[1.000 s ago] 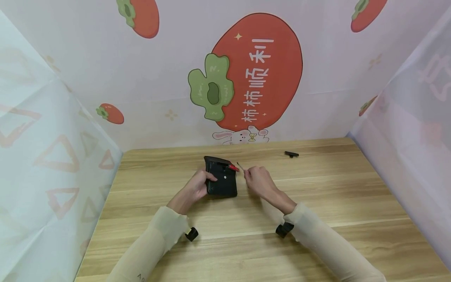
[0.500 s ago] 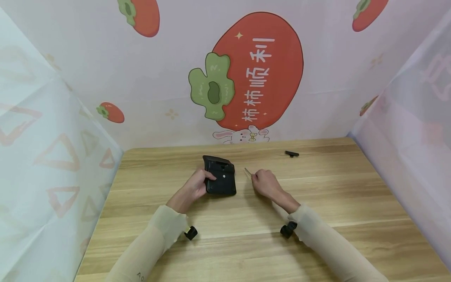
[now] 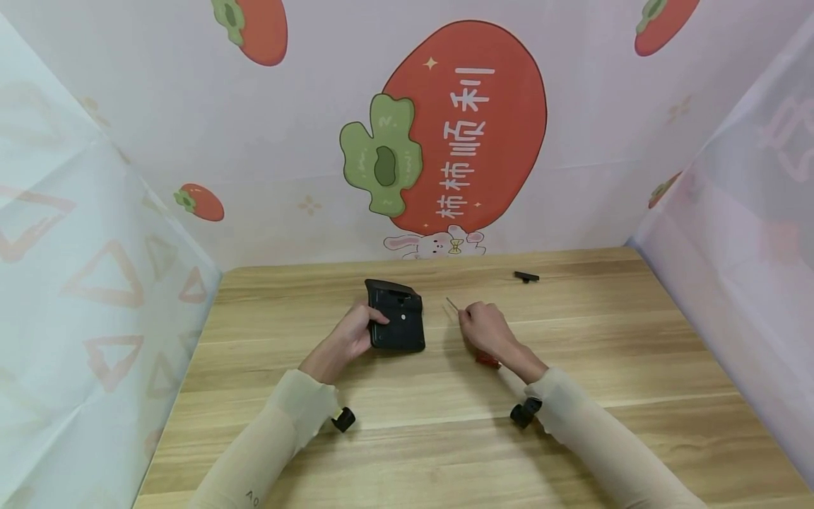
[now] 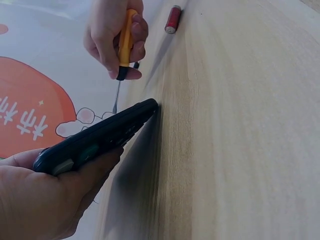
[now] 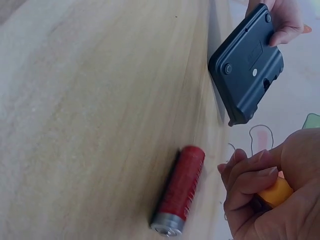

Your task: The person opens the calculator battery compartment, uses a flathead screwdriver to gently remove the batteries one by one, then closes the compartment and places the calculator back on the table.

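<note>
My left hand (image 3: pixel 356 332) grips a black calculator (image 3: pixel 403 332) by its left edge, tilted up with its back toward me. An uncovered battery slot (image 3: pixel 399 297) shows along the calculator's upper part; some keys show underneath in the left wrist view. Just to the right, my right hand (image 3: pixel 487 329) holds a screwdriver (image 4: pixel 125 47) by its yellow-orange handle, the thin shaft pointing at the calculator but apart from it. A red battery (image 5: pixel 181 187) with a silver end lies on the table below my right wrist.
A small black cover (image 3: pixel 526 277) lies toward the back right of the wooden table (image 3: pixel 420 438). Behind the table hangs a printed cloth (image 3: pixel 305 141), with more pale cloth along both sides.
The red battery, at the calculator's slot a second ago, now lies on the table by my right wrist. My right hand has drawn back to the right with the screwdriver. The calculator has barely shifted.
</note>
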The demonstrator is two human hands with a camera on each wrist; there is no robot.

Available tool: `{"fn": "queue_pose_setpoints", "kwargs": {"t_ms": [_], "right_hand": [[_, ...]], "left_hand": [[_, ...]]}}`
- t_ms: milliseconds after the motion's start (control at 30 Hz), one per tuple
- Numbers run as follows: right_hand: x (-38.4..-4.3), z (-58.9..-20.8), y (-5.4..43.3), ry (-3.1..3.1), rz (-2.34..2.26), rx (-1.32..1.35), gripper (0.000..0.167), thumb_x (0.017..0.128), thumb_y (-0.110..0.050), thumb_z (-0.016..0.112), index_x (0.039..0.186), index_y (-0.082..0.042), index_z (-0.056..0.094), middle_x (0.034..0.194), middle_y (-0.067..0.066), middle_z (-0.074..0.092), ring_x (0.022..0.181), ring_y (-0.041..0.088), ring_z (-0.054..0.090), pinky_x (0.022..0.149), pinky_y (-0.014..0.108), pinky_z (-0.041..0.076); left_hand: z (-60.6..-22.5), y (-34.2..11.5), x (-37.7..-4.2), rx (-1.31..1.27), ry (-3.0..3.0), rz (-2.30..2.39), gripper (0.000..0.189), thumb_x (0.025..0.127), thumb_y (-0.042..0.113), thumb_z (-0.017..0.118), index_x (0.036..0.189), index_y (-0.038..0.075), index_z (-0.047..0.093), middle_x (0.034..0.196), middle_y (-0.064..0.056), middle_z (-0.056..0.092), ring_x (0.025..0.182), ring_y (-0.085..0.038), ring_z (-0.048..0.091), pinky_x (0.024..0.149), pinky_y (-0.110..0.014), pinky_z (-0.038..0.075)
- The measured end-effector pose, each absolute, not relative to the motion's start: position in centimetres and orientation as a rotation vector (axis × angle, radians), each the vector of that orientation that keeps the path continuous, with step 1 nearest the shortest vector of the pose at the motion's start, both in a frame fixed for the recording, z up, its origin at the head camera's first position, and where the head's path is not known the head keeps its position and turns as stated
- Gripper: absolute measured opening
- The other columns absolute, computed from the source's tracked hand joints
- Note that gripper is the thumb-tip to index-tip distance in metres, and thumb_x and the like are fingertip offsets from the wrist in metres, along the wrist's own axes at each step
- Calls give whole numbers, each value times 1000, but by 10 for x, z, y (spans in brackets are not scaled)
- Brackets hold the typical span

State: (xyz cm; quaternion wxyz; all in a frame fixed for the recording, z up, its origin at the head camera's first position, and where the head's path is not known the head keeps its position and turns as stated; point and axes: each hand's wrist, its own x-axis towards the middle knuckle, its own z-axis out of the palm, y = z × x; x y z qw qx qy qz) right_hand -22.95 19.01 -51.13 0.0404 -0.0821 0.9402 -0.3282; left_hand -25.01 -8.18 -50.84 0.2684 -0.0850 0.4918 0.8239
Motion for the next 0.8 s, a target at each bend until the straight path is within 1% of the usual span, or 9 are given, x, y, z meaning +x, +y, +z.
{"fn": "queue_pose_setpoints", "kwargs": {"t_ms": [233, 300, 567, 800], "right_hand": [[-231, -510, 193, 2902, -1009, -228, 47, 109, -13, 50, 62, -12, 50, 52, -3, 38, 45, 9, 32, 43, 22, 26], [-231, -510, 194, 2903, -1015, -217, 45, 108, -13, 50, 63, -11, 52, 53, -3, 38, 46, 9, 33, 43, 22, 27], [-231, -510, 197, 2908, -983, -197, 39, 108, -15, 51, 73, -5, 63, 54, -3, 41, 46, 9, 34, 42, 21, 27], [-232, -510, 194, 2904, -1013, -200, 37, 108, -16, 50, 78, -3, 66, 54, -2, 43, 46, 9, 33, 42, 21, 26]], "left_hand": [[-508, -82, -249, -217, 1338, 2221, 82, 89, -21, 38, 165, 0, 12, 165, -31, 31, 152, -45, 34, 122, -62, 34], [-507, -82, -249, -219, 1336, 2221, 83, 90, -20, 39, 165, 1, 13, 165, -30, 32, 152, -44, 35, 122, -61, 34], [-507, -84, -247, -211, 1337, 2213, 82, 90, -19, 38, 165, 0, 10, 166, -31, 29, 153, -44, 33, 122, -61, 33], [-506, -82, -247, -218, 1336, 2208, 83, 91, -19, 39, 165, 1, 9, 167, -30, 28, 153, -44, 32, 123, -61, 32]]}}
